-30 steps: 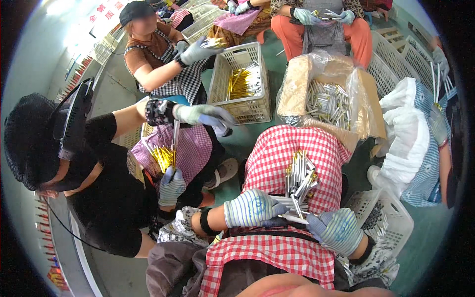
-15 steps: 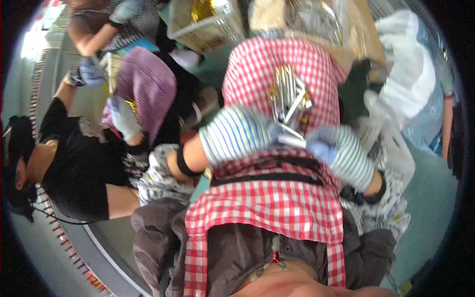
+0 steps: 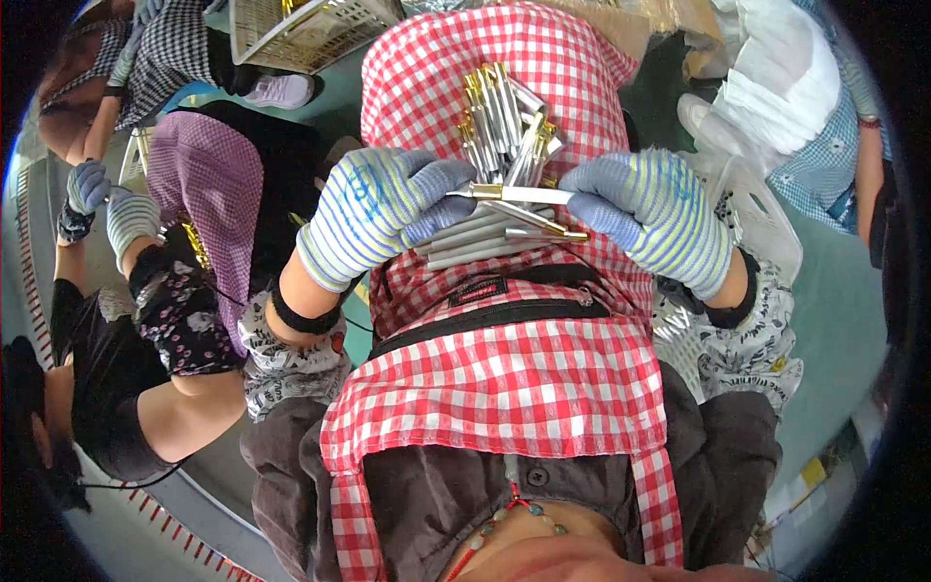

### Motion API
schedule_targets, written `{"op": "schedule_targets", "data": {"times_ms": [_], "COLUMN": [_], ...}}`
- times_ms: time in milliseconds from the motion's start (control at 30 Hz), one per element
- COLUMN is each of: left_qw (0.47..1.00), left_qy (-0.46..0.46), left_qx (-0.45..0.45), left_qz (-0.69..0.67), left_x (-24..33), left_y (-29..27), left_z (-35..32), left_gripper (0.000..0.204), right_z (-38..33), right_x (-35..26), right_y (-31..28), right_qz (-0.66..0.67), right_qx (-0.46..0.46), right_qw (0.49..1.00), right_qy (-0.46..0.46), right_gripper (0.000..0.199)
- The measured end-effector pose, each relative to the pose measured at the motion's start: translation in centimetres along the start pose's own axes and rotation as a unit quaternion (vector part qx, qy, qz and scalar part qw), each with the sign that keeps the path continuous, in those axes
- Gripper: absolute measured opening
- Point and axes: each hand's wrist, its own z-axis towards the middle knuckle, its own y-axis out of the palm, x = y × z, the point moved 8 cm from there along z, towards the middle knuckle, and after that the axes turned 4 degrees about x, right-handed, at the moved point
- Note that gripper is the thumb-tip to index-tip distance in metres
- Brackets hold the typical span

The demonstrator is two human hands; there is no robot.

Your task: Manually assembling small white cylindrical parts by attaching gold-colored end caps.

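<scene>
Both hands lifted, left hand (image 3: 383, 213) and right hand (image 3: 655, 218) pinching silver tube (image 3: 514, 194)

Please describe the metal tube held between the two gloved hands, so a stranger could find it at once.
Look at the red checked apron on the lap. Above the black belt, the left hand and right hand pinch one silver tube. It lies crosswise, lifted above the loose pile.

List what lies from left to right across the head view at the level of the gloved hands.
Co-worker's gloved hands → purple checked apron → left hand → silver tube with gold tip held between both hands → right hand → white plastic basket.
</scene>
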Motion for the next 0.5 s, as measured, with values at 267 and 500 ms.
{"op": "schedule_targets", "data": {"times_ms": [267,500], "left_qw": [0.996,0.993], "left_qy": [0.002,-0.002], "left_qx": [-0.016,-0.096], "left_qz": [-0.092,0.062], "left_x": [2.0,3.0], "left_y": [2.9,3.0], "left_z": [2.8,0.3], "left_gripper": [0.050,0.045], "right_z": [-4.8,-24.7], "right_x": [4.2,18.6], "right_y": [-1.7,-2.7], "right_qz": [-0.146,0.055], "right_qx": [0.005,0.255], "right_qw": [0.989,0.882], "right_qy": [0.004,0.392], "right_gripper": [0.026,0.020]}}
